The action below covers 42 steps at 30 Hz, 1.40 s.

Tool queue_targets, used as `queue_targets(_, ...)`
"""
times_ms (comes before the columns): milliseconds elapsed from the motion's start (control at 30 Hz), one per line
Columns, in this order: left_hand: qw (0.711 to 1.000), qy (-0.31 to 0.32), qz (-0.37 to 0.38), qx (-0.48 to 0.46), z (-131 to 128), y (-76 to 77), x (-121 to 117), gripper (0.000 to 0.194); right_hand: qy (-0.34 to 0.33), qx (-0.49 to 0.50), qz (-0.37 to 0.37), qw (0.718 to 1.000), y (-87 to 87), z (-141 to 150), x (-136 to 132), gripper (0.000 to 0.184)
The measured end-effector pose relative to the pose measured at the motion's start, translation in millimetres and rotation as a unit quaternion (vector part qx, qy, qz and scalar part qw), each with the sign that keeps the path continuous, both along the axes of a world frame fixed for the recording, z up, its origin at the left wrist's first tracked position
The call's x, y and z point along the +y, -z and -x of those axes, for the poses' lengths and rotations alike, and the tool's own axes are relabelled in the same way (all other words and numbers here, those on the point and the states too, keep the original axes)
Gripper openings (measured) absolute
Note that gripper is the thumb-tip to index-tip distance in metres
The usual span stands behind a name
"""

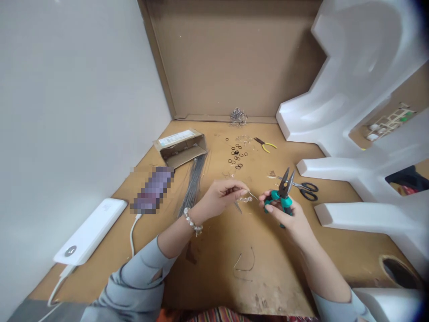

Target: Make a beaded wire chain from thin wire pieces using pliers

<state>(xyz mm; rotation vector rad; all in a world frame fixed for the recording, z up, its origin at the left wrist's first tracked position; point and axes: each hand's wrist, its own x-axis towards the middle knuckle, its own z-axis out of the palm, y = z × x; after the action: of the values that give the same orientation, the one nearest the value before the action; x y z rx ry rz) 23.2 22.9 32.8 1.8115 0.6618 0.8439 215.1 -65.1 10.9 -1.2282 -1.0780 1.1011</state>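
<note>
My left hand (219, 197), with a beaded bracelet on its wrist, is closed in a pinch on a thin metal wire (253, 196). The wire slants down toward the fingertips of my right hand (295, 221). That hand is wrapped round needle-nose pliers (286, 190) with green and black handles; their jaws point up and stand slightly apart, away from the wire. Several clear round beads (246, 199) show just below the left fingertips. Whether they are strung on the wire, I cannot tell. Bent pieces of wire (248, 269) lie on the table in front of me.
Beyond my hands lie black rings (236, 154), yellow-handled pliers (266, 145), scissors (306, 190) and a tangled wire heap (238, 117). Left are a wire bundle (192, 185), an open cardboard box (182, 154), a phone (152, 190) and a white power bank (90, 232). White foam (351, 217) borders the right.
</note>
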Motion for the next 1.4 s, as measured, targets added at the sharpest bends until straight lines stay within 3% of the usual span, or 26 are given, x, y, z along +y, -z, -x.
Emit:
queue_targets(133,1.000,0.000,-0.026,0.012,-3,0.3,-3,0.023,-0.026,0.001,0.002,1.000,1.9,5,-2,0.030)
queue_targets(300,0.998,-0.056,-0.016,0.021,-13,5.1,-12,0.019,-0.013,-0.043,-0.008,0.999,4.6,14,-2,0.027)
queue_targets(400,0.996,-0.072,0.046,0.018,-17,10.5,-19,0.019,-0.001,-0.047,-0.016,0.999,6.4,18,2,0.026)
queue_targets(500,0.984,-0.073,0.162,-0.012,-17,16.9,-24,0.021,0.001,-0.047,-0.006,0.999,6.6,20,7,0.027)
queue_targets(667,0.941,-0.030,0.326,-0.082,0,29.5,-33,0.025,0.008,-0.070,0.005,0.998,4.2,22,15,0.028)
queue_targets(800,0.871,-0.022,0.445,-0.207,17,43.0,-39,0.023,-0.038,-0.065,0.024,0.997,6.5,26,16,0.033)
queue_targets(900,0.836,-0.029,0.476,-0.271,21,51.8,-40,0.021,-0.107,-0.055,0.050,0.991,11.0,35,12,0.037)
queue_targets(967,0.827,-0.022,0.475,-0.301,20,55.3,-41,0.020,-0.115,-0.049,0.057,0.991,14.1,41,9,0.036)
queue_targets(1067,0.843,-0.001,0.445,-0.301,18,58.0,-43,0.021,-0.070,-0.012,0.066,0.995,17.7,45,7,0.031)
queue_targets(1233,0.936,-0.043,0.306,-0.171,20,60.2,-46,0.030,-0.050,0.073,0.106,0.990,20.8,37,9,0.029)
queue_targets(1333,0.952,-0.054,0.273,-0.127,23,60.0,-47,0.046,-0.080,0.077,0.139,0.984,22.3,36,8,0.029)
queue_targets(1400,0.957,-0.039,0.267,-0.110,24,59.9,-46,0.034,-0.092,0.081,0.156,0.980,23.5,38,8,0.028)
